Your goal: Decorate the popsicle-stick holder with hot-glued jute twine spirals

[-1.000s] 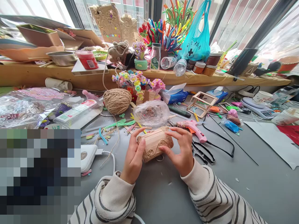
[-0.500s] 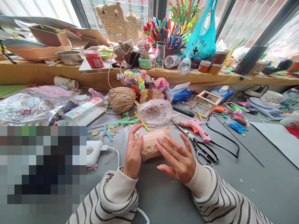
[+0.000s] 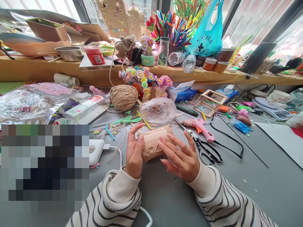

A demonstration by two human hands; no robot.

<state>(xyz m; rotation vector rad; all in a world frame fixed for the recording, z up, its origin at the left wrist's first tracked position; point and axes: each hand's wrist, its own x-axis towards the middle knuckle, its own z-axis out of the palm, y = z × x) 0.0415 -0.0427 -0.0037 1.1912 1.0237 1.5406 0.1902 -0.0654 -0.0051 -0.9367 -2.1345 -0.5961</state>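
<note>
Two hands share one small piece in the head view, the only view we have. We see the left hand (image 3: 134, 154) gripping the left end of the twine-wrapped cylinder (image 3: 152, 137) between thumb and fingers, while the right hand (image 3: 181, 154) is open, its fingers spread and laid on the right part of the side. The cylinder is on its side between them, above the near part of the desk (image 3: 236, 189).

We judge that a hard push from the right fingertips could turn it in the left hand's light hold, or shift the twine coil (image 3: 150, 149) if that is only weakly fixed. A sideways slip of the right hand could knock the scissors (image 3: 205, 148) just beyond it, or the pink glue gun (image 3: 201, 128), whose nozzle may be hot. The loose twine end (image 3: 123, 132) near the left hand could snag on a sleeve.

We cannot see the cylinder's underside or far side, nor tell whether it touches the desk. The right fingers cover part of its decoration, and most of the left fingers are out of sight behind it. A pixelated block (image 3: 44, 167) hides the lower left, and the frame cuts off both sleeves (image 3: 115, 201).
</note>
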